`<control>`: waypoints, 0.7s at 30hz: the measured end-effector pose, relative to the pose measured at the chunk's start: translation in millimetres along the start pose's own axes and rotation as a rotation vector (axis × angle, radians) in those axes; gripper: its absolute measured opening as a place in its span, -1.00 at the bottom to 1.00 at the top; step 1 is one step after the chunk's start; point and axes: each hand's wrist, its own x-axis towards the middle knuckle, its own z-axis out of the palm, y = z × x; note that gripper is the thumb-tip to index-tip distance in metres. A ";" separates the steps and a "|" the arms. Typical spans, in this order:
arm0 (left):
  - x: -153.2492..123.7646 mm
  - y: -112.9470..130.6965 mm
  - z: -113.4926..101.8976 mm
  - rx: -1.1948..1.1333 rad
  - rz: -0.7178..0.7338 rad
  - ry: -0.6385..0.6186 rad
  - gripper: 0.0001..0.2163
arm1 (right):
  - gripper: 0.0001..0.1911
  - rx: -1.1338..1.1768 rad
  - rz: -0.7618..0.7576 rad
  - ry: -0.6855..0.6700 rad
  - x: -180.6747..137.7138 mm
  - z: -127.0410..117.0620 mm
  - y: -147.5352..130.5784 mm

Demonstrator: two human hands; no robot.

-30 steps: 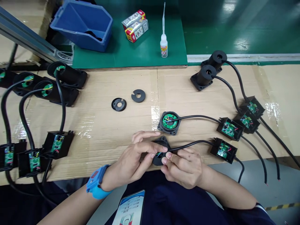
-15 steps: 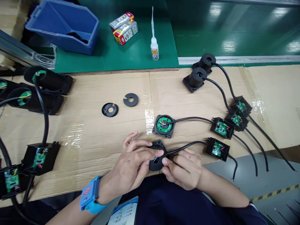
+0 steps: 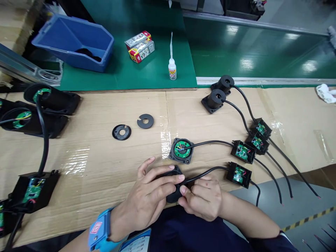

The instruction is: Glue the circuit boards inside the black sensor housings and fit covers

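My left hand (image 3: 150, 196) and my right hand (image 3: 202, 196) both grip a black round housing (image 3: 172, 196) at the table's near edge. Fingers of both hands press on its open end, so its inside is hidden. A black cable (image 3: 207, 171) runs from it to an open black box with a green circuit board (image 3: 238, 174). Just beyond my hands lies a second housing (image 3: 181, 150) with its green round board facing up. Two black discs, one (image 3: 121, 132) and another (image 3: 145, 121), lie further left on the cardboard.
A cardboard-covered table (image 3: 105, 164) carries several more cabled housings at the left (image 3: 39, 108) and back right (image 3: 215, 99). A glue bottle (image 3: 172, 68), small boxes (image 3: 139, 46) and a blue bin (image 3: 73, 42) sit on the green mat behind. A white rag (image 3: 325, 93) lies far right.
My view has tilted up and shifted, so everything sits lower in the picture. My fingers have closed further over the housing's open end, covering the wires that showed before.
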 end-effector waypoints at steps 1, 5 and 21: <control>0.1 0.1 -0.6 -0.004 0.010 0.002 -0.56 | -0.80 -0.017 0.001 -0.010 0.6 -0.9 -0.8; 7.7 -3.4 -6.1 -0.075 -0.026 0.007 -0.63 | -0.83 -0.110 -0.019 -0.075 2.4 -7.3 -4.1; 60.0 -31.2 -8.5 0.029 -0.136 0.093 -0.59 | -0.85 -0.143 -0.042 -0.096 10.0 -14.8 -3.9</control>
